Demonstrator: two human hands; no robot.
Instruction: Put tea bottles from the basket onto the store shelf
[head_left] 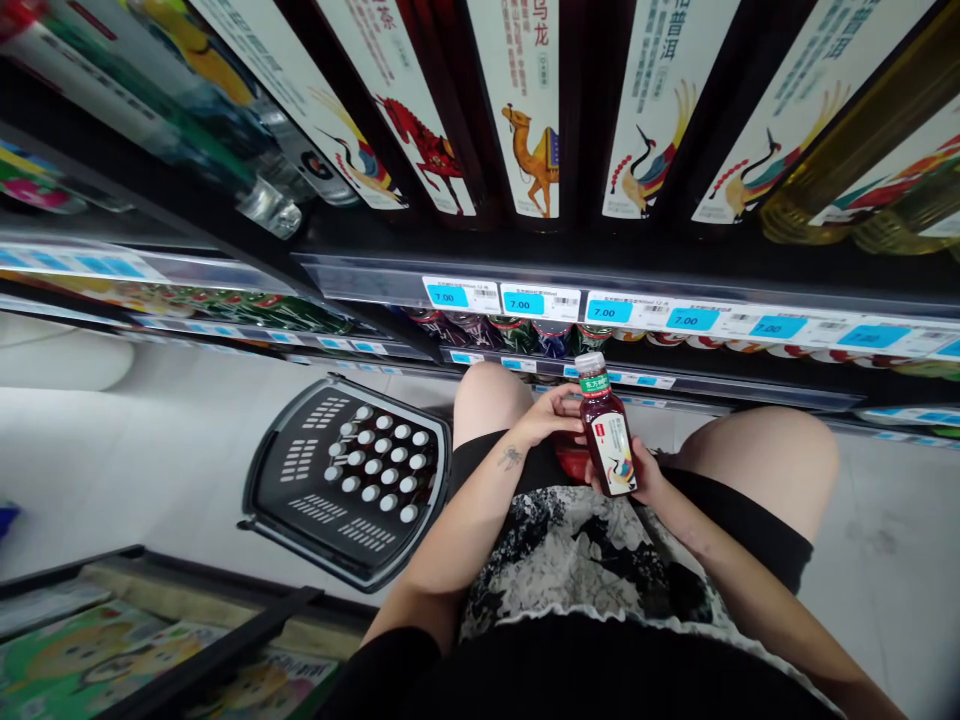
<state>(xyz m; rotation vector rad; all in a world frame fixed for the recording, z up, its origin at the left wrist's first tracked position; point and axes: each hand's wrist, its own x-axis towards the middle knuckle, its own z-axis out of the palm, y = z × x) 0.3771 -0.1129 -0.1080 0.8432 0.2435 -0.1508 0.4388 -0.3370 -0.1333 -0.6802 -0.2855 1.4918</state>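
Note:
A small tea bottle [611, 440] with dark red liquid, a white cap and a green neck band is tilted above my lap. Its white label bears a crane picture. My right hand [646, 475] wraps round its lower part, with fingertips showing on the far side. From the left, my left hand [551, 415] has its fingers and thumb against the upper part of the bottle; the fingertips are partly hidden behind it. Something red [574, 462] shows below my left hand, mostly covered, and I cannot tell what it is.
On the floor at my left stands a black shopping basket [307, 500] holding several white-capped bottles [379, 460]. Ahead, a shelf edge with price tags [525, 300] carries large tea bottles [532, 130]. More bottles [517, 335] fill the lower shelf. A black-framed rack [225, 640] stands behind left.

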